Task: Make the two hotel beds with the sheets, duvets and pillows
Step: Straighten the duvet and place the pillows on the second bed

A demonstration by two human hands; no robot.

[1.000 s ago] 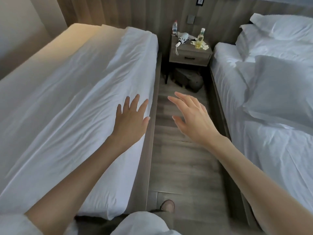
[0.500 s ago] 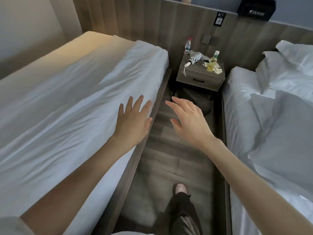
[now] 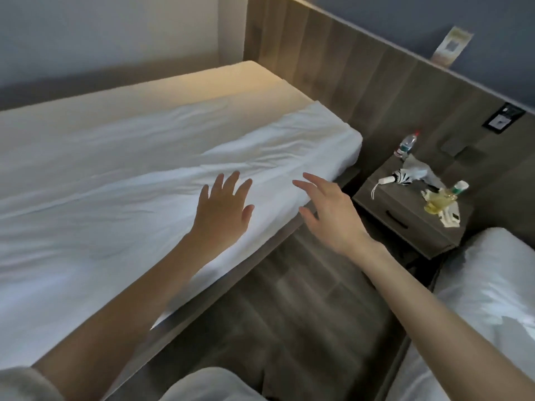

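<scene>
Plainly, the white sheet [image 3: 115, 198] lies spread over the left bed, covering its near part up to the headboard [image 3: 347, 68] end and hanging down over the near side. It is creased, with long soft folds running along the length of the bed and a bunched patch toward the far end. A strip of bare mattress [image 3: 173, 91] shows beyond its far edge, cream under warm light. The left hand [image 3: 221, 211] is open, fingers straight and spread, palm down over the sheet close to the near edge; whether it touches the cloth cannot be told. The right hand [image 3: 327, 211] is open too, fingers spread and holding nothing, above the bed's edge just right of the left hand. Farther right stands a bedside counter [image 3: 405, 224] with a water bottle [image 3: 405, 144], a folded umbrella [image 3: 402, 178] and a yellowish bottle [image 3: 440, 198]. The right bed [image 3: 486, 285], in rumpled white linen, fills the near right corner, across the wooden floor [image 3: 289, 299].
</scene>
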